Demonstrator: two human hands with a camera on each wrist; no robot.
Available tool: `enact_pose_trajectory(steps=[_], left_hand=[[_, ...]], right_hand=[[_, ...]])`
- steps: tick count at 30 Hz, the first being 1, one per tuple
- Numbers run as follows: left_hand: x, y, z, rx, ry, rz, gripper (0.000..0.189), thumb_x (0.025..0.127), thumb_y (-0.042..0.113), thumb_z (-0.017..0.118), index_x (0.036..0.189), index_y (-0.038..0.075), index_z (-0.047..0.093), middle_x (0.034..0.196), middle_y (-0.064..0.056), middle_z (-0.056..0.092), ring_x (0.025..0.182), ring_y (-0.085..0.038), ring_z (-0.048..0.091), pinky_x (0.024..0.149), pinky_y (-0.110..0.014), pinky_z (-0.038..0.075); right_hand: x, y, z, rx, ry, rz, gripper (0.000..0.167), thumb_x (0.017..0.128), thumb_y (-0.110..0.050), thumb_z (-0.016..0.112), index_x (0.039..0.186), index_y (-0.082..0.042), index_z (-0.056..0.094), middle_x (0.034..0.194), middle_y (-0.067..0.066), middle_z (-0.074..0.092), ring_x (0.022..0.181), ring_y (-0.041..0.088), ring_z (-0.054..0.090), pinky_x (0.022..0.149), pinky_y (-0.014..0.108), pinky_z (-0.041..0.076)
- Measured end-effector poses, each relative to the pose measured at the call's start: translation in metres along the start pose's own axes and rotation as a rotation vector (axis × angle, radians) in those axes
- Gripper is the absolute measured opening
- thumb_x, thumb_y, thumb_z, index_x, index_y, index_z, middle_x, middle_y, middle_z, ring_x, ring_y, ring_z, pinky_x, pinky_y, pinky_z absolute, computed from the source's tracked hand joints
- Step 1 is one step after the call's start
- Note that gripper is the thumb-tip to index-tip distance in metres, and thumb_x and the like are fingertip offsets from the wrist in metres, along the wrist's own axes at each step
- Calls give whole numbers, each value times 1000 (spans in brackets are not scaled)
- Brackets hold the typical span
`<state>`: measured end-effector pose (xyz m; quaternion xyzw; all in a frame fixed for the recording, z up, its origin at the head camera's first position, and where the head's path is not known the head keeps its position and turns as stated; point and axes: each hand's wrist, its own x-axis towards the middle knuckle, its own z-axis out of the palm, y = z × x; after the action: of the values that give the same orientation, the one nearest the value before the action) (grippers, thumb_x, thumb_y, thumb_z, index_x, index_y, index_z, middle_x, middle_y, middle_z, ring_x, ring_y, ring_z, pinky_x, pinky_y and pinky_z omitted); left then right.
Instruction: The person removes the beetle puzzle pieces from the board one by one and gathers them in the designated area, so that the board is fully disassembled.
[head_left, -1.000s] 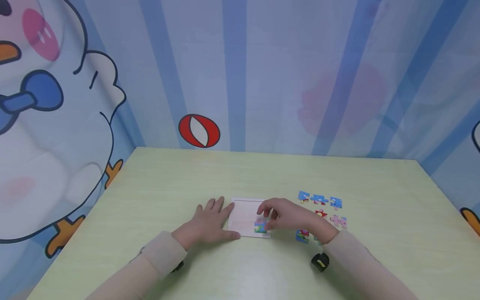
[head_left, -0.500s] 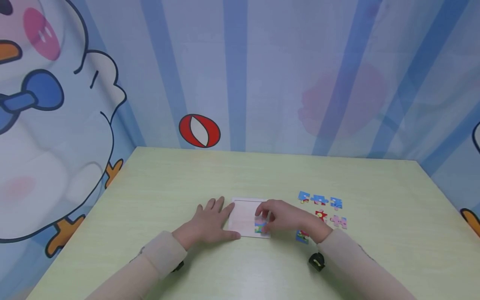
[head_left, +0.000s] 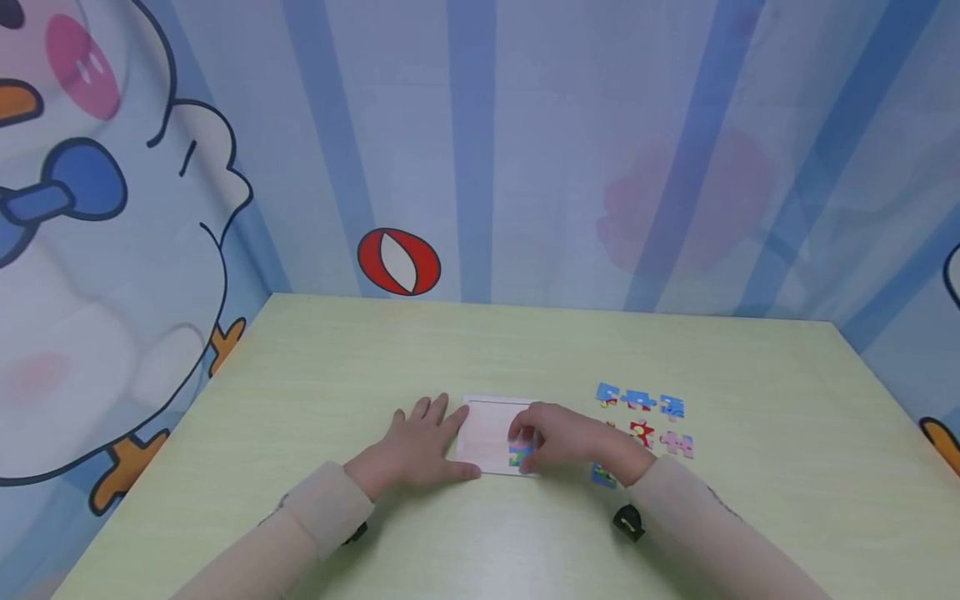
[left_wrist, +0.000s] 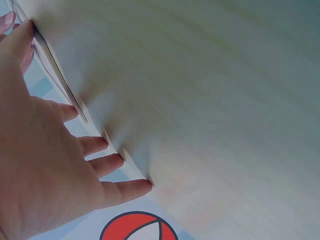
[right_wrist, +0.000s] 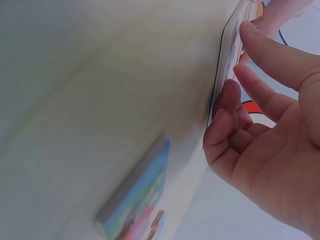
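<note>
My left hand (head_left: 415, 447) lies spread beside a shallow white puzzle tray (head_left: 487, 425), thumb and index fingertip at its left edge. In the left wrist view the fingers (left_wrist: 127, 192) are straight and apart, tips down on the table. A green, blue and pink jigsaw piece (head_left: 517, 457) lies in the tray's lower right corner. Over this piece my right hand (head_left: 566, 435) bends, thumb at its lower edge and index fingertip near its upper edge. The right wrist view has the thumb and index finger meeting the tray (right_wrist: 230, 55), other fingers curled in.
Several loose jigsaw pieces lie right of the tray: a blue row at the back (head_left: 638, 400), a red one (head_left: 642, 432), a pink one (head_left: 678, 443), and a dark blue-green one (head_left: 603, 475) beside the right forearm. A striped cloth backdrop (head_left: 555, 167) stands behind the table.
My right hand has shifted slightly left and toward me, its thumb sliding to the jigsaw piece's lower edge. The piece stays in about the same place. My left hand has not moved.
</note>
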<state>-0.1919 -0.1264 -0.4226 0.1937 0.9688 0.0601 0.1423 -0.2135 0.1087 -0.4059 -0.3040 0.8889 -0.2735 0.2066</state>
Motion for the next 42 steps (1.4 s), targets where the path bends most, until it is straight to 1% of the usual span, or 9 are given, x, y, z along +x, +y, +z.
enact_pose_trajectory(steps=[8,18,26,33,42], left_hand=[[0,1,-1,-1,-6,-8,92,83,70,55,153,16,29,157,-18,22,143,-41,20,107,-67,22],[1,0,1,6,3,-5,92,83,70,55,153,16,29,157,-18,22,143,-41,20,107,-67,22],[1,0,1,1,1,-3,91,83,70,55,153,17,29,157,-18,22,143,-41,20,107,-67,22],[0,0,0,-2,2,-1,91,83,70,55,153,16,29,157,-18,21,143,-41,19,107,-68,22],[-1,0,-1,-10,2,0,91,84,69,55,153,16,29,158,-19,21,143,-42,19,107,-67,21]], right_hand=[[3,2,3,-35,-9,3,25,80,-13,78,101,-8,65,90,0,55,81,14,49,75,28,44],[6,1,4,-30,-18,24,22,79,-10,79,95,-9,64,85,-1,56,79,15,49,76,31,44],[7,3,4,-25,-16,18,22,78,-11,80,93,-8,65,88,1,53,81,16,48,74,30,44],[6,2,3,-11,-11,15,22,78,-10,79,94,-9,64,93,1,54,83,16,49,79,31,45],[5,3,3,-2,-13,1,25,78,-9,79,96,-10,61,87,1,54,81,16,48,74,30,43]])
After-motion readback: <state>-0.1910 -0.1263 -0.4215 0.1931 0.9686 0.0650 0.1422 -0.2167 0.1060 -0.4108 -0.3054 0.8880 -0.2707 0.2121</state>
